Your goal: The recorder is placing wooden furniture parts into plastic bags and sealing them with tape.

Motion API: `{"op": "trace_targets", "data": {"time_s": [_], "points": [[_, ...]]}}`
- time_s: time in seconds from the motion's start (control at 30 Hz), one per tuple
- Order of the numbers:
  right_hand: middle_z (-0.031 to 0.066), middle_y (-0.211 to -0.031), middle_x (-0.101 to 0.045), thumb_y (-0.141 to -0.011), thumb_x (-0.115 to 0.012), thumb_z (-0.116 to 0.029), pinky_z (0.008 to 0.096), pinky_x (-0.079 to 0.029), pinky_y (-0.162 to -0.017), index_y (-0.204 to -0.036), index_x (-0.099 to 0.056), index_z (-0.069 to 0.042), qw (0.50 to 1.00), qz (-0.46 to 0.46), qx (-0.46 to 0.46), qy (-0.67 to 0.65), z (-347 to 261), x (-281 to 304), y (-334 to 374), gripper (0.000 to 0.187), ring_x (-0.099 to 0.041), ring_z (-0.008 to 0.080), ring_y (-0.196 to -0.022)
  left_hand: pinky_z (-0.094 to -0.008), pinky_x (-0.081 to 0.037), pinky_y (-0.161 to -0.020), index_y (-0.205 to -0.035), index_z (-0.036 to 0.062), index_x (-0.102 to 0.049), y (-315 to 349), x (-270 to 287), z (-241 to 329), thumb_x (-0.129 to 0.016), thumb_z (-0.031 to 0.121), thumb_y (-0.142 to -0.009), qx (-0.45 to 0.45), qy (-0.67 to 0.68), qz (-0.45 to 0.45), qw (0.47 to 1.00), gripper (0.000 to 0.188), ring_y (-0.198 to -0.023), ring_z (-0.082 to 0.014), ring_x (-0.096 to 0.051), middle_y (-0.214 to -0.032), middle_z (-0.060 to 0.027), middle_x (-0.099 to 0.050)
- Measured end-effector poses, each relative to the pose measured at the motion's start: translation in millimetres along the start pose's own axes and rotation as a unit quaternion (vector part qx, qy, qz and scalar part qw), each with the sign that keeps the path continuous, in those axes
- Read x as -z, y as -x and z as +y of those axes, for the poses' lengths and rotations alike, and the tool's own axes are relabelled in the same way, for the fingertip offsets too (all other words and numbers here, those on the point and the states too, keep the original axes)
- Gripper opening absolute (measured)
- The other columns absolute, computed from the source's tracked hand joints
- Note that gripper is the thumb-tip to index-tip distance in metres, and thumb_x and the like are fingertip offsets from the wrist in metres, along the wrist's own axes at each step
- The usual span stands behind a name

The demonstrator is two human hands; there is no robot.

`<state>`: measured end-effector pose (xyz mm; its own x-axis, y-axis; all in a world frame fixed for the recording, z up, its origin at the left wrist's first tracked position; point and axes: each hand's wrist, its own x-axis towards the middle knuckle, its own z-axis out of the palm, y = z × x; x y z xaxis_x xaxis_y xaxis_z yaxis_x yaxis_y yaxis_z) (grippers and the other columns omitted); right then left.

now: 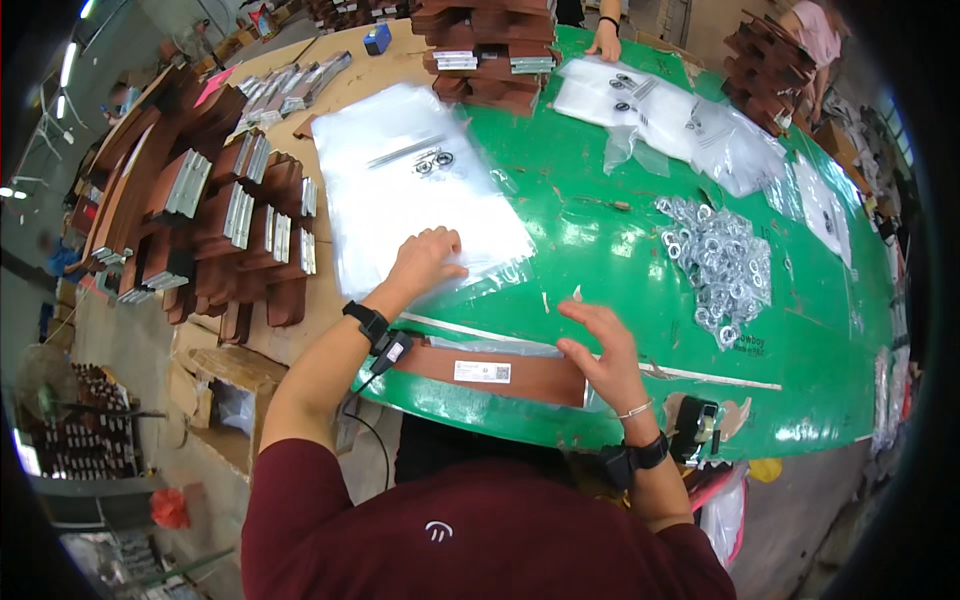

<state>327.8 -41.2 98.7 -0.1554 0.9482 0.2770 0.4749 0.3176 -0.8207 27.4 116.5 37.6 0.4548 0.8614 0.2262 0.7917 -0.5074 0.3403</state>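
There it was, low in the centre of the frame: a long brown panel (540, 380) lying along the near edge, its white label (482, 371) facing up, clear film showing at its upper rim. Just above it, left of centre, came the stack of clear bags (375, 215), spread flat and overlapping the green tabletop (590, 250), which swept broad and scuffed across to the right. On that green, right of centre, sat a glinting heap of small ringed packets (715, 265); at lower right, a black tape dispenser (690, 430). Brown panels (225, 235) crowded the left, more towered at top centre, and a co-worker's hand (605, 42) touched bags near the top. Beyond lay grey floor, with an open cardboard box (225, 400) at lower left.

And the hands! The left hand (428, 260) lay over the bags' lower part, fingers loosely bent, thumb apart, gripping nothing visible. The right hand (608, 350) stood wide open, empty, at the panel's right end; contact there couldn't be told.
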Motion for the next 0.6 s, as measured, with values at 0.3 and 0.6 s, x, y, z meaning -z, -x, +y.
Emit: {"op": "trace_targets", "data": {"time_s": [0.3, 0.6], "points": [[0.0126, -0.118, -0.069, -0.086, -0.073, -0.015, 0.0384, -0.048, -0.096, -0.118, -0.068, -0.006, 1.000, 0.007, 0.026, 0.014, -12.2, -10.6, 13.4, 0.034, -0.063, 0.0313, -0.109, -0.0376, -0.049, -0.069, -0.089, 0.0061, -0.067, -41.4, 23.2, -61.0, -0.057, 0.026, -0.095, 0.233, 0.215, 0.207, 0.925, 0.023, -0.072, -0.0238, -0.065, -0.076, -0.0096, -0.066], [0.0140, -0.119, -0.068, -0.092, -0.070, -0.015, 0.0324, -0.053, -0.090, -0.130, -0.059, 0.000, 0.971, 0.025, -0.049, -0.231, -36.9, -64.8, -7.8, 0.043, -0.063, 0.0203, -0.113, -0.0316, -0.043, -0.063, -0.087, -0.0016, -0.061, -27.8, 159.9, 45.7, -0.064, 0.017, -0.095, -0.007, 0.246, 0.327, 0.912, 0.020, -0.064, -0.0175, -0.052, -0.070, -0.0103, -0.057]]}}
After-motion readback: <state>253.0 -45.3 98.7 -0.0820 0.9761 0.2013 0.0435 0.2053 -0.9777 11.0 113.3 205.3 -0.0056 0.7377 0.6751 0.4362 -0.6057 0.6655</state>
